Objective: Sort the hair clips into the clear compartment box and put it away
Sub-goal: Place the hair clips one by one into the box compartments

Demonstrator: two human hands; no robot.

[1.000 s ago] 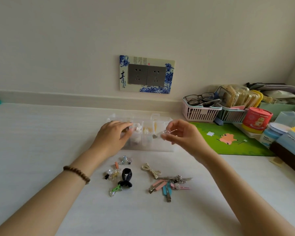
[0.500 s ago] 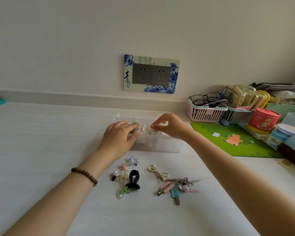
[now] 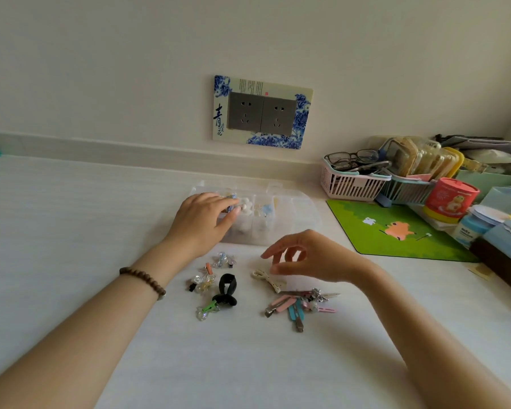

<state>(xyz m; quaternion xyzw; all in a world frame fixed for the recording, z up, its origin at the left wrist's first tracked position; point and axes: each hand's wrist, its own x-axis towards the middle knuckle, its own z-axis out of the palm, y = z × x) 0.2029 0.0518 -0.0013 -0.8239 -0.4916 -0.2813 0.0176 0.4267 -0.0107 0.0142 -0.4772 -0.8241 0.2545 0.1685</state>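
Two loose heaps of hair clips lie on the desk [image 3: 71, 261] just in front of the clear box [image 3: 295, 214], which sits open near the wall with its long side running left to right. The left hand [image 3: 202, 224] rests on the box's left end, fingers curled over its near wall; whether it pinches a clip I cannot tell. The right hand [image 3: 304, 259] hovers empty, its grip half open above the cream bow clip [image 3: 267, 279], whose long axis slants toward lower right. These clips look light, stiff and slippery; pinching across the middle seems safest.
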